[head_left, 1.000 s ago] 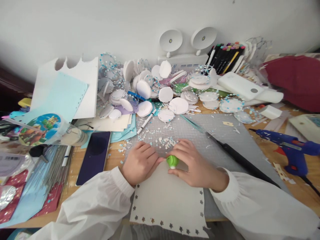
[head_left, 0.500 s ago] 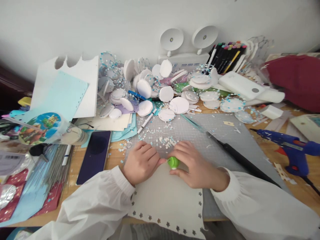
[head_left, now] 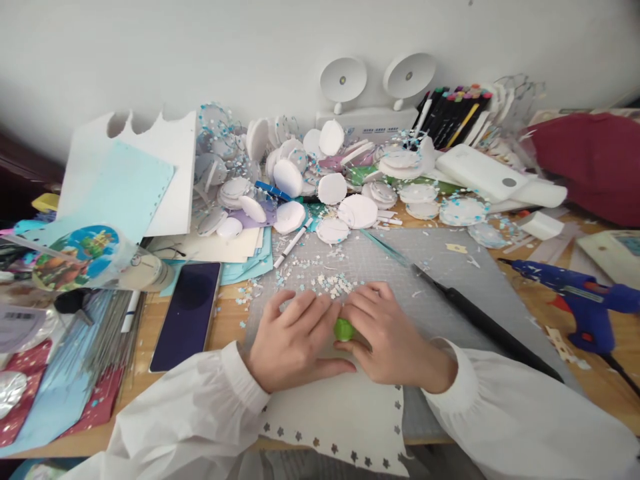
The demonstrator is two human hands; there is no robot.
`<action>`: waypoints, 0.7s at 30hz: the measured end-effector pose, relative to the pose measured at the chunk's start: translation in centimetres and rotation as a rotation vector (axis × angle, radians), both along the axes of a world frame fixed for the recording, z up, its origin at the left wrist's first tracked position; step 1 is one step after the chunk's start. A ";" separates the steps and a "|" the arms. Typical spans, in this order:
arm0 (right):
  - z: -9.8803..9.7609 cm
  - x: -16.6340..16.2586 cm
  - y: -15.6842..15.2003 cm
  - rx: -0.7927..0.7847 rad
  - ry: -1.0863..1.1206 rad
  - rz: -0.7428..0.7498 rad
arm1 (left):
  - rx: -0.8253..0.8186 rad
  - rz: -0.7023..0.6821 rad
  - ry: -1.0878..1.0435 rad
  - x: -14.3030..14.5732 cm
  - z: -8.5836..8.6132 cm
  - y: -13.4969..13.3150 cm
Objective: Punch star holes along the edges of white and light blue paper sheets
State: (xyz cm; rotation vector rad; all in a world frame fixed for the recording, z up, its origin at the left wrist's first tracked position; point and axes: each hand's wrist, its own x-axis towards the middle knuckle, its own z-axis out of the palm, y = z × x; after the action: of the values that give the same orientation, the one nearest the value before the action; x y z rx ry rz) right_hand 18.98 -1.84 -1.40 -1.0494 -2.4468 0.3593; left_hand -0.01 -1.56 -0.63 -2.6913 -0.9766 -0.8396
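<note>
A small green craft punch (head_left: 344, 329) sits at the far edge of a cream paper sheet (head_left: 340, 413), whose near and right edges bear a row of flower-shaped holes. My right hand (head_left: 385, 333) is closed around the punch, thumb on the near side and fingers over the far side. My left hand (head_left: 297, 337) lies over the sheet, thumb and fingers stretched apart. Its fingertips reach up against the punch and my right fingers, partly hiding the punch. Just beyond both hands, tiny punched paper flowers (head_left: 333, 283) in white and blue are scattered on the grey cutting mat (head_left: 435, 267).
A black-handled tool (head_left: 485, 320) and a blue glue gun (head_left: 575, 293) lie to the right. On the left are a phone (head_left: 187, 313), a plastic cup (head_left: 80, 257) and wire stems (head_left: 113, 333). White paper discs (head_left: 357, 210) crowd the back, before a lamp (head_left: 370, 120).
My left hand has gone from curled fingers with the thumb at the punch to spread fingers, its thumb now nearer me over the sheet. My right hand stays on the punch.
</note>
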 end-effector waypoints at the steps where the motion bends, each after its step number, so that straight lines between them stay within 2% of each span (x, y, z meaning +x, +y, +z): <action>1: 0.0 -0.1 0.0 -0.002 -0.009 0.004 | -0.031 0.003 0.008 0.1 -0.2 0.1; 5: 0.0 -0.1 0.0 0.001 -0.032 0.024 | -0.126 -0.022 0.027 0.1 -0.3 0.4; 12: -0.2 -0.1 -0.3 0.072 0.004 0.049 | -0.135 -0.099 0.082 0.1 0.0 0.3; 21: 0.0 0.0 0.3 -0.046 -0.006 0.017 | -0.181 -0.075 0.099 -0.4 -0.1 1.2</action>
State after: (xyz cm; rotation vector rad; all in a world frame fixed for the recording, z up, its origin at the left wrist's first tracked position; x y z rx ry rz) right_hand 18.93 -1.49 -1.40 -1.0509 -2.4651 0.4201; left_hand -0.39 -0.32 -0.71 -2.9071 -0.9782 -0.6518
